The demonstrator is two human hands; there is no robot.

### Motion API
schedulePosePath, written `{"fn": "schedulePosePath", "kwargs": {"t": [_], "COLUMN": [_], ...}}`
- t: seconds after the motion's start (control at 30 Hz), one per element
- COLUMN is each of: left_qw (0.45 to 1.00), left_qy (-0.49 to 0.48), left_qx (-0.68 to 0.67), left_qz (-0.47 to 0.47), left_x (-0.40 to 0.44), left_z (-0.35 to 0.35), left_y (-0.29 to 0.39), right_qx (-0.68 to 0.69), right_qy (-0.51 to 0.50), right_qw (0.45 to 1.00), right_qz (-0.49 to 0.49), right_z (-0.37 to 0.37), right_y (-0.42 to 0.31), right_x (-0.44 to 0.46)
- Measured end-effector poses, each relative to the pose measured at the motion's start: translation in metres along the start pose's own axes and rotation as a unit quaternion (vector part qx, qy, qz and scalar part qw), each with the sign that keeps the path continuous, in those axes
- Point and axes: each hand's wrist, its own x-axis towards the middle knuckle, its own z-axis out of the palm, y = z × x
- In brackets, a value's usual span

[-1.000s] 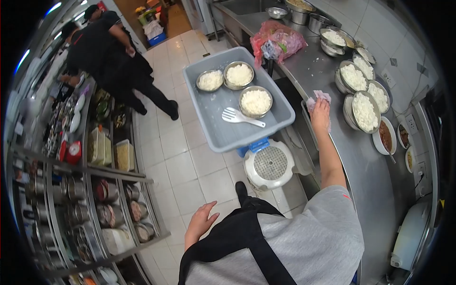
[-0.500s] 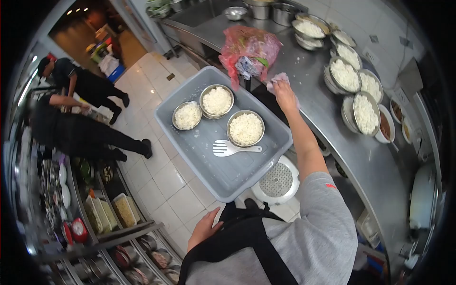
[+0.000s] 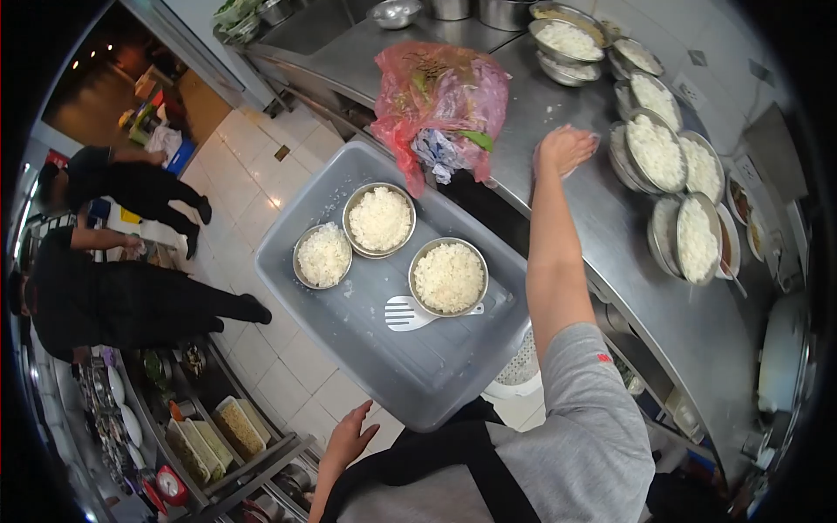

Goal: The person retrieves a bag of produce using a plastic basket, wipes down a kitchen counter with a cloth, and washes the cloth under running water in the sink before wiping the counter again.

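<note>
My right hand (image 3: 567, 150) lies on the steel counter (image 3: 602, 209) with its fingers over a pale pink cloth (image 3: 595, 139), which is mostly hidden beneath it. Left of this hand sits a red plastic bag (image 3: 440, 105) stuffed with scraps and crumpled paper. Near my body, my left hand (image 3: 353, 438) hangs with fingers apart, holding nothing, beside a grey plastic tub (image 3: 418, 383). In the tub stand metal bowls of white rice, one at the left (image 3: 323, 255), one at the back (image 3: 380, 220) and one at the right (image 3: 448, 277). A white slotted turner (image 3: 408, 314) lies partly behind the right bowl.
Several rice-filled metal bowls (image 3: 656, 150) are stacked along the counter's wall side. Dishes of sauce (image 3: 729, 240) stand beyond them. A white stool (image 3: 521, 362) shows under the tub. Two people in dark clothes (image 3: 131, 288) stand at the left, near food containers (image 3: 240, 427).
My right hand has moved from the counter's edge inward over its top, with the cloth now flatter under it. My left hand has shifted slightly left and down. The view has shifted too.
</note>
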Motion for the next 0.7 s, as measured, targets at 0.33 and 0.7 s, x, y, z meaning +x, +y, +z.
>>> {"fn": "schedulePosePath", "kwargs": {"t": [0.33, 0.7], "left_qw": [0.994, 0.999], "left_qy": [-0.038, 0.010], "left_qx": [-0.032, -0.014], "left_qz": [-0.101, -0.037], "left_x": [-0.014, -0.028], "left_z": [0.031, 0.010], "left_y": [-0.001, 0.015], "right_qx": [0.151, 0.275], "right_qy": [-0.320, -0.358], "right_qw": [0.900, 0.796], "right_qz": [-0.253, -0.404], "right_z": [0.081, -0.021], "right_y": [-0.043, 0.003], "right_x": [0.033, -0.002]}}
